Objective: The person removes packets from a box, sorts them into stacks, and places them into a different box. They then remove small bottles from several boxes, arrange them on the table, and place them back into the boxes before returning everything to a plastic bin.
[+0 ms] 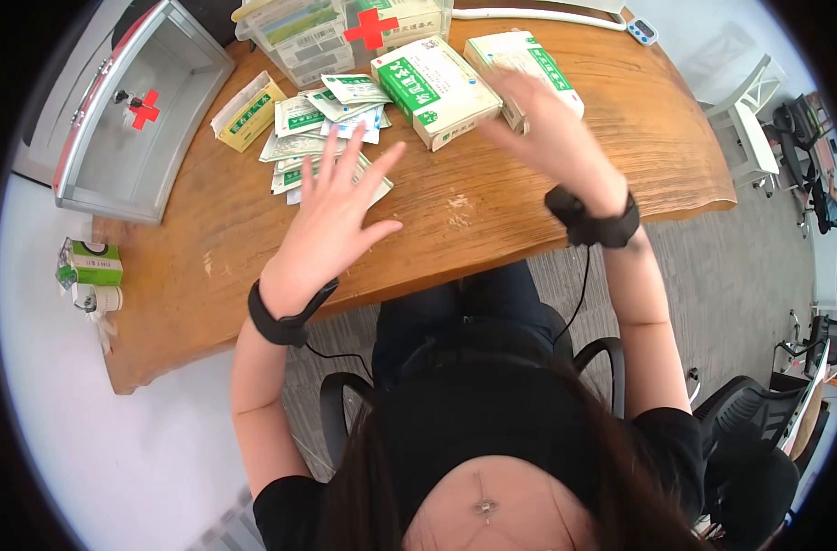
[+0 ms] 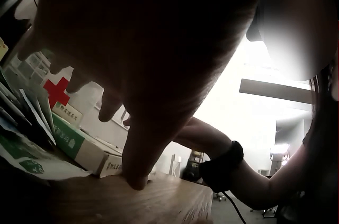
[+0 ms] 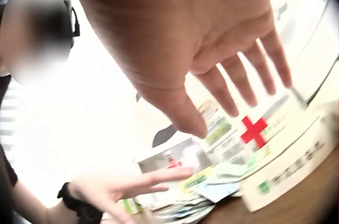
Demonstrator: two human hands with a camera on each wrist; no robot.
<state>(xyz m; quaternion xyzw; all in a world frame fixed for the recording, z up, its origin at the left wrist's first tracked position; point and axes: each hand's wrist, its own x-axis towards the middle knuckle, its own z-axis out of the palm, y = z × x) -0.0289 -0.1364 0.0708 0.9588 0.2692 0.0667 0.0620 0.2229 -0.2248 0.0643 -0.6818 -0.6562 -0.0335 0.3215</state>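
Observation:
My left hand [image 1: 334, 219] is spread over the near edge of a pile of flat green-and-white sachets [image 1: 301, 147], its fingertips overlapping them in the head view. The right hand [image 1: 551, 133], slightly blurred, has its fingers extended over a green-and-white medicine box [image 1: 528, 64] at the right. Neither hand holds anything. Between the hands lies another green-and-white medicine box [image 1: 437, 90], also seen in the left wrist view beyond the left thumb. A smaller yellow-and-green box [image 1: 247, 112] stands left of the sachets, its upper end open.
A clear plastic bin [image 1: 308, 46] with a red cross, packed with boxes, stands at the back. At the left is a metal-framed case [image 1: 134, 110] with a red cross. A white-and-blue timer [image 1: 642, 31] sits at the far right; a green carton [image 1: 95, 262] is by the left edge.

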